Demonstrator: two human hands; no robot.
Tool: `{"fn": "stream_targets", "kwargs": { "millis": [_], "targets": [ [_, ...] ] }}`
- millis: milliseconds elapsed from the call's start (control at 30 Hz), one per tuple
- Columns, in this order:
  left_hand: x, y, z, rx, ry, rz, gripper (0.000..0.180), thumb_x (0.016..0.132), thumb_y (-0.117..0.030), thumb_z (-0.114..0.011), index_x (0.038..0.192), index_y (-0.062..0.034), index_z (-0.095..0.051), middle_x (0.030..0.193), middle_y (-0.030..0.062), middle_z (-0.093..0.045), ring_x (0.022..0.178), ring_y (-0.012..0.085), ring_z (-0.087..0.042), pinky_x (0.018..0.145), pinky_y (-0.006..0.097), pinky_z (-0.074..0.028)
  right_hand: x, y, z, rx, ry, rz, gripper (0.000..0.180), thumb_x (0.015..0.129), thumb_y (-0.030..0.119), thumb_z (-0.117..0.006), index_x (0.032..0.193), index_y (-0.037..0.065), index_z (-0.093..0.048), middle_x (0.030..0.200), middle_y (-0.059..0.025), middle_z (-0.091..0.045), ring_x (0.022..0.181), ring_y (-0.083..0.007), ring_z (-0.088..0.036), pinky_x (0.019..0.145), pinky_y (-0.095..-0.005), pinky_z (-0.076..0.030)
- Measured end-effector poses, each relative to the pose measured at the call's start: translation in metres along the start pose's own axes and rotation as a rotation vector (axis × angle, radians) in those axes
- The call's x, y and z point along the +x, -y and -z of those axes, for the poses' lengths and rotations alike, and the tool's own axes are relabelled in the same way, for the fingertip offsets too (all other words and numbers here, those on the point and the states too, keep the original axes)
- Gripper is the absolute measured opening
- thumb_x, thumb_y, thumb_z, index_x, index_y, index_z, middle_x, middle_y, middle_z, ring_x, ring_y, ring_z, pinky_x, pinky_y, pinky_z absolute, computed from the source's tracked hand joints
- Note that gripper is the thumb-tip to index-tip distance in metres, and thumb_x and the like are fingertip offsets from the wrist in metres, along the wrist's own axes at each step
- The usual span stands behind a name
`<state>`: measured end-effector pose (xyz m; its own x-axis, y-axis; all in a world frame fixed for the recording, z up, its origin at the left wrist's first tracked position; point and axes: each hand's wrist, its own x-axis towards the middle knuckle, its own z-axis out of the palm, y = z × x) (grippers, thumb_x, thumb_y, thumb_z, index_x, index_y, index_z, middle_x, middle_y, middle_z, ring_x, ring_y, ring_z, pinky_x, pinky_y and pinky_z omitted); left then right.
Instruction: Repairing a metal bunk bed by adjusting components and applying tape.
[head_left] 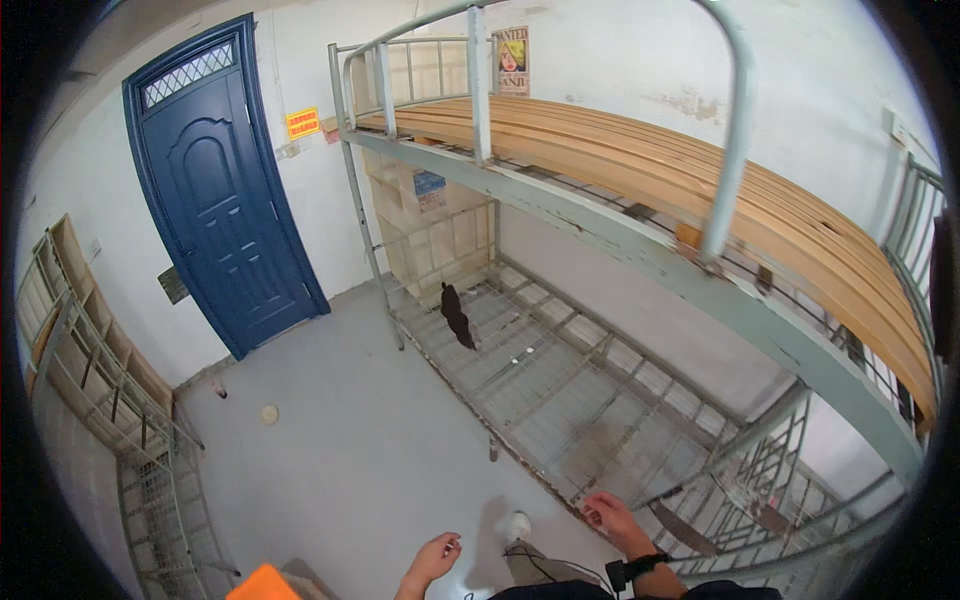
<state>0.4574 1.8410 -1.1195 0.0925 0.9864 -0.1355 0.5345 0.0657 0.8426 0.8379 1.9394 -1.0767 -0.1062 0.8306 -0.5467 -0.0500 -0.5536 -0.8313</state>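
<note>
Low in the view, my left hand (437, 557) hangs over the grey floor with its fingers loosely bent and slightly apart. I see nothing in it. My right hand (610, 516), with a black band (632, 570) on the wrist, hovers by the near side rail of a metal bunk bed. Its fingers are half curled and apart, and no held thing shows. Whether it touches the rail I cannot tell. The lower bunk (540, 350) has a bare mesh base, and a dark, long object (457, 315) lies on it. Wooden slats (640, 150) cover the upper bunk.
A closed blue door (232, 190) stands in the far left wall. Another metal bed frame (150, 450) and shelving line the left side. A pale round object (269, 414) lies on the floor. An orange thing (262, 583) juts in at the bottom. My shoe (519, 526) is beside the bed.
</note>
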Motion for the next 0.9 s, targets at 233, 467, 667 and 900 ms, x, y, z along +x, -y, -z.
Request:
{"fn": "stream_targets", "kwargs": {
  "millis": [233, 467, 667, 900],
  "targets": [
    [0.085, 0.032, 0.061, -0.116, -0.26, 0.085, 0.026, 0.084, -0.012, -0.06, 0.107, -0.0016, -0.059, 0.087, 0.0141, -0.067, 0.073, 0.0226, -0.065, 0.066, 0.033, -0.052, 0.127, 0.116, -0.048, -0.035, 0.111, 0.221, 0.021, 0.095, 0.024, -0.054, 0.101, 0.005, -0.059, 0.087, -0.0041, -0.061, 0.069, -0.0124, -0.054, 0.063, -0.027, -0.045],
    [0.159, 0.017, 0.127, -0.03, -0.446, 0.053, 0.023, 0.089, -0.013, -0.052, 0.107, 0.0006, -0.059, 0.081, 0.0198, -0.063, 0.074, 0.0308, -0.063, 0.066, 0.036, -0.05, 0.231, 0.265, -0.112, -0.122, 0.245, 0.404, 0.021, 0.095, 0.021, -0.055, 0.105, 0.003, -0.058, 0.09, -0.0049, -0.061, 0.072, -0.0116, -0.055, 0.065, -0.0268, -0.046],
    [0.228, 0.061, 0.171, -0.095, -0.445, 0.095, 0.024, 0.091, -0.014, -0.05, 0.107, -0.0002, -0.059, 0.088, 0.02, -0.064, 0.078, 0.0333, -0.063, 0.068, 0.037, -0.05, 0.287, 0.351, -0.167, -0.126, 0.298, 0.669, 0.036, 0.089, 0.007, -0.061, 0.123, 0.005, -0.048, 0.094, -0.0054, -0.062, 0.075, -0.0107, -0.054, 0.062, -0.0256, -0.045],
    [0.343, 0.118, 0.251, -0.154, -0.512, -0.002, 0.024, 0.09, -0.016, -0.049, 0.108, -0.0011, -0.058, 0.086, 0.0185, -0.063, 0.077, 0.0334, -0.061, 0.068, 0.038, -0.049, 0.309, 0.461, -0.266, 0.042, 0.348, 0.937, 0.084, 0.078, 0.016, -0.075, 0.143, 0.013, -0.023, 0.104, -0.0141, -0.059, 0.073, -0.0189, -0.058, 0.061, -0.0299, -0.049]
  ]
}}
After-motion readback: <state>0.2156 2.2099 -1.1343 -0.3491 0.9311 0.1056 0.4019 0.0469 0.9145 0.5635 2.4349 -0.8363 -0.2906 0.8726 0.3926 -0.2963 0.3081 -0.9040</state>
